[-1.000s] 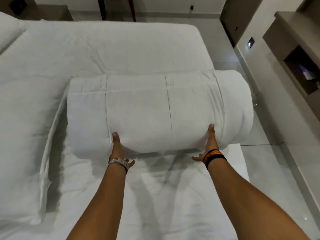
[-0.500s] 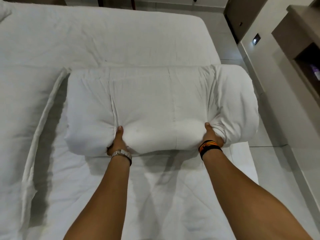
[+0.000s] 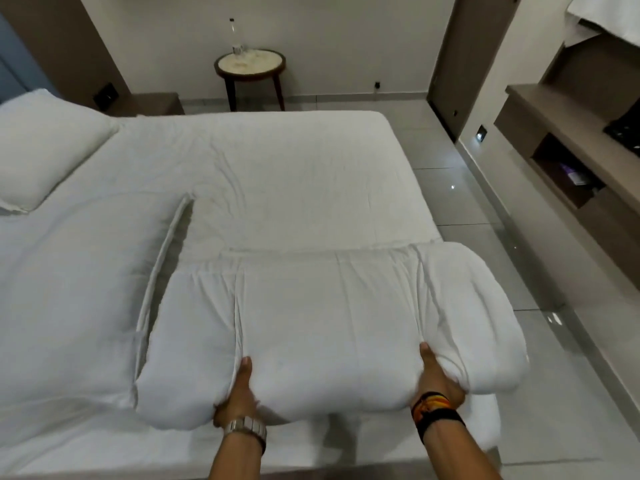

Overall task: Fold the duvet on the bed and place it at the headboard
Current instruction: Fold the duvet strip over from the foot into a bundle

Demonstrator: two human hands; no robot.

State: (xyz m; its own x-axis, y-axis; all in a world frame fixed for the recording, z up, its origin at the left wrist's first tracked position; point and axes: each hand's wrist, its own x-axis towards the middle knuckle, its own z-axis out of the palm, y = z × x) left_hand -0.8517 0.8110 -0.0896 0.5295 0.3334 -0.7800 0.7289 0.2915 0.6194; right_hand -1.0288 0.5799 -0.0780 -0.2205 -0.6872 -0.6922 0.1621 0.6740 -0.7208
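Both hands, left hand (image 3: 242,389) and right hand (image 3: 437,380), clamp the near edge of the bulky, soft, folded white duvet (image 3: 322,320), lower centre; it sags, likely light.

No legible text, label, brand, number or sign on anything in view.

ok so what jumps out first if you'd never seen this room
The bulky folded white duvet at the near edge of the bed, gripped along its near side by the left hand and right hand. Next, the pillow at far left, and the small round side table against the back wall.
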